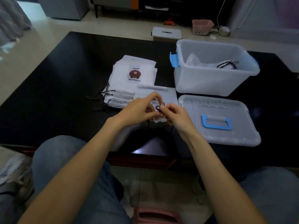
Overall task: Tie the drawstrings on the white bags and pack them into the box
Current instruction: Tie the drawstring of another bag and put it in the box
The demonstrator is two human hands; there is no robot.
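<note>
The white bag [163, 97] lay flat on the black desk [64, 88] at the front centre, w/ its gathered mouth lifted between the two hands. The left hand [137, 110] and the right hand [176, 115] met just above it; each had fingers curled in a pinching grip on the dark drawstring [157, 108], which showed a small loop between the fingertips, and two loose ends hung down toward the desk edge. The bag's print was mostly hidden by the hands.

Just left and behind sat a stack of white bags [134, 78]; the top one showed a brown bear-like figure plus lettering, upside down to the camera, approx. "POPULAR". Dark cords [102, 97] spilled off the stack's left side.

The clear plastic box [215, 81], w/ a blue latch [174, 59], stood open at the right rear. Inside lay at least one white bag [199, 62] w/ black cords on top; the count was unclear through the frosted wall. Its lid [218, 120], w/ a blue handle, lay flat in front of the box, beside the right hand.

On the floor beyond the desk sat a smaller lidded box [166, 33] and a pink basket [202, 26], both dim and blurry.
</note>
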